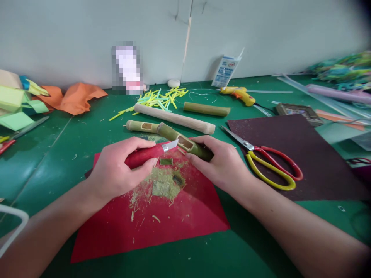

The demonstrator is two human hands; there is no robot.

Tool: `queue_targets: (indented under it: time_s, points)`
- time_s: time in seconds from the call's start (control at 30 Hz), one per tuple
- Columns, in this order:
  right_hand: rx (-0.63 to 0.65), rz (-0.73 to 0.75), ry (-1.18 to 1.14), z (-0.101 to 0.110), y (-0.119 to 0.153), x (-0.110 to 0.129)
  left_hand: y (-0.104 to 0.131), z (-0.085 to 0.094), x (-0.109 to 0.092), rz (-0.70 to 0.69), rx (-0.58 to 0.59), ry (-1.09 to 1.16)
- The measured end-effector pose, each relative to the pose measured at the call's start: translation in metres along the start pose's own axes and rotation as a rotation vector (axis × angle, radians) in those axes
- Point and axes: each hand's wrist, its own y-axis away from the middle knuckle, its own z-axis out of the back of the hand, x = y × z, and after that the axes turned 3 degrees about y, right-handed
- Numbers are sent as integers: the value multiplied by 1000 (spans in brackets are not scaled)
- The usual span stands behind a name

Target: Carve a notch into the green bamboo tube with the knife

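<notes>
The left hand [113, 166] grasps a red-handled knife [143, 155], its blade pointing to 2 o'clock, near the opening in a bamboo tube [173, 134]. The right hand [222, 160] grasps the tube's near end; the tube slants toward 10 o'clock at the far edge of a red sheet [179, 220]. Relative to the tube: 1 notched bamboo piece [135, 125], between 9 and 10 o'clock; scissors [256, 148], 3 o'clock; glue gun [238, 94], 2 o'clock.

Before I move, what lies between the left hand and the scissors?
In the head view: the knife's blade, the notched bamboo tube and the right hand holding it.
</notes>
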Motion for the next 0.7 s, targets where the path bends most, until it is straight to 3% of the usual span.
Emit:
queue_targets:
  time_s: [0.2, 0.37, 0.7]
  points:
    - [13, -21, -39, 0, 1, 2, 4, -4, -1, -136, 15, -74]
    - [27, -44, -79, -1, 1, 2, 4, -6, -1, -178, 62, -71]
    - [91, -38, -174, 2, 1, 6, 7, -7, -7, -207, 29, -86]
